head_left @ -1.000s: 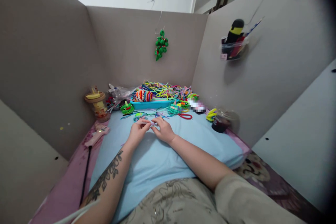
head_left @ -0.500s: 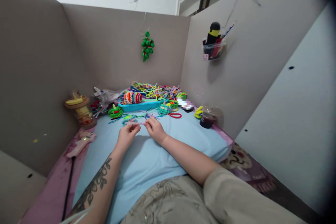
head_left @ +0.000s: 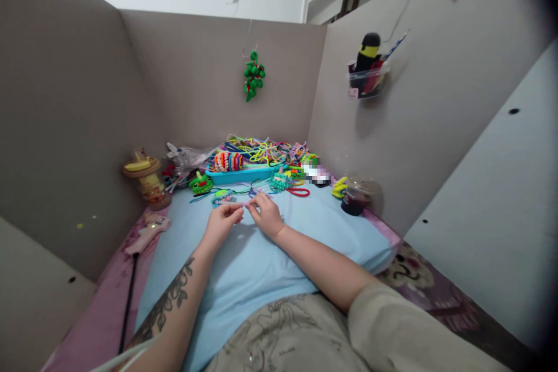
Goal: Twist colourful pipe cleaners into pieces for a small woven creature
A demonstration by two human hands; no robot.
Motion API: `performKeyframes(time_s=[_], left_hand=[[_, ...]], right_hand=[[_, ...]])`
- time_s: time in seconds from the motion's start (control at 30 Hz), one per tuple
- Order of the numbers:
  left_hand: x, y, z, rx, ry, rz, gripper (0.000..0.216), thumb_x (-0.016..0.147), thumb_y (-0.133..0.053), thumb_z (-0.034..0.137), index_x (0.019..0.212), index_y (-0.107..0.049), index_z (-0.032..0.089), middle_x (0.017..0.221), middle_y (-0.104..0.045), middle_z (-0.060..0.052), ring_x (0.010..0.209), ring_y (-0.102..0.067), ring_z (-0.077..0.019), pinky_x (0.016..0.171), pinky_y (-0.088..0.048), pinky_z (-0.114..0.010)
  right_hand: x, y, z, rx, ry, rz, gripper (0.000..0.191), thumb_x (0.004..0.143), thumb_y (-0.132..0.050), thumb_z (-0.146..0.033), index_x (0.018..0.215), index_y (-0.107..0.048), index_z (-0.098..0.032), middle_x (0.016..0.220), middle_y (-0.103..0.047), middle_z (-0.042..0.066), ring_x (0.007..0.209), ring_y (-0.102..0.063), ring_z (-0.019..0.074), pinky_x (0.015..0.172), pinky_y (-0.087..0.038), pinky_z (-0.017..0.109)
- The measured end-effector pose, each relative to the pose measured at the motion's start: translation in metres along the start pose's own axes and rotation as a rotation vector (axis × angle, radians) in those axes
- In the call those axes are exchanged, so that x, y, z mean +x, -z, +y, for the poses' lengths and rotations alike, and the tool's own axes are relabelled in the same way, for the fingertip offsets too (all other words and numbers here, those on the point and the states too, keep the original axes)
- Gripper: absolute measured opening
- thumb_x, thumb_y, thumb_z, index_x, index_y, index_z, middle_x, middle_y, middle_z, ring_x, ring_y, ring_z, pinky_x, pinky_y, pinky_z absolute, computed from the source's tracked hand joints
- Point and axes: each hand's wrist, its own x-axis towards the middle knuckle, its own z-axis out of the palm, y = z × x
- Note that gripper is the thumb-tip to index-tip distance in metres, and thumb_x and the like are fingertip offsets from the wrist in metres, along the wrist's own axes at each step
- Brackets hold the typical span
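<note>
Over the light blue cloth, my left hand [head_left: 223, 221] and my right hand [head_left: 267, 216] are close together, fingertips pinched. Between them runs a short pink-lilac pipe cleaner [head_left: 245, 204], gripped by both; most of it is hidden by the fingers. Just beyond my left hand lies a blue-green fuzzy figure [head_left: 222, 197]. A lilac fuzzy piece [head_left: 258, 192] lies behind my right hand. Farther back, a teal fuzzy figure [head_left: 279, 181] has a red loop [head_left: 299, 192] beside it, and a green figure [head_left: 201, 183] sits to the left.
A blue tray [head_left: 244, 175] holds a striped roll and many coloured pipe cleaners. A pink glue gun [head_left: 148, 233] with a black cord lies left, near a lidded cup [head_left: 150, 186]. At right stand a dark drink cup [head_left: 355, 200] and a blurred white object [head_left: 316, 174]. Grey panels surround the table.
The whole view has shifted a little, so everything sits farther right in the picture. Both hands stay pinched on the pipe cleaner, with only slight finger movement.
</note>
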Motion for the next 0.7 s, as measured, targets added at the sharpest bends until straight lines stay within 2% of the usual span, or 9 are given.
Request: performKeyframes(time_s=[0.3, 0.5, 0.6, 0.7], left_hand=[[-0.0021, -0.0005, 0.0043, 0.051, -0.009, -0.029, 0.037, 0.062, -0.068, 0.043, 0.082, -0.068, 0.011, 0.062, -0.064, -0.004, 0.059, -0.059, -0.014, 0.058, -0.048, -0.025], [-0.003, -0.0022, 0.0065, 0.191, -0.123, 0.053, 0.03, 0.068, -0.062, 0.042, 0.072, -0.067, 0.013, 0.056, -0.062, -0.003, 0.055, -0.058, -0.0142, 0.053, -0.046, -0.023], [-0.0014, -0.0015, 0.0046, 0.244, -0.224, 0.067, 0.027, 0.072, -0.059, 0.04, 0.072, -0.067, 0.014, 0.066, -0.066, -0.004, 0.061, -0.06, -0.0151, 0.057, -0.047, -0.023], [0.0002, -0.0005, 0.003, 0.276, -0.286, 0.056, 0.025, 0.074, -0.056, 0.037, 0.078, -0.066, 0.015, 0.078, -0.068, -0.006, 0.068, -0.062, -0.0167, 0.061, -0.048, -0.025]], right_hand=[[-0.0015, -0.0027, 0.0028, -0.008, 0.01, -0.005, 0.006, 0.079, -0.051, -0.019, 0.073, -0.05, -0.02, 0.075, -0.054, 0.004, 0.079, -0.051, 0.0187, 0.073, -0.042, 0.03], [-0.0038, -0.0084, 0.0051, -0.028, 0.027, -0.013, 0.007, 0.079, -0.051, -0.021, 0.072, -0.049, -0.02, 0.074, -0.052, 0.004, 0.076, -0.05, 0.0187, 0.069, -0.042, 0.03], [-0.0038, -0.0071, 0.0026, 0.038, 0.04, -0.043, 0.005, 0.079, -0.052, -0.024, 0.079, -0.05, -0.019, 0.078, -0.053, 0.004, 0.077, -0.05, 0.0183, 0.069, -0.043, 0.03], [-0.0027, -0.0033, -0.0006, 0.138, 0.093, -0.104, 0.019, 0.08, -0.052, -0.026, 0.097, -0.051, -0.018, 0.088, -0.055, 0.007, 0.086, -0.05, 0.0189, 0.075, -0.044, 0.031]])
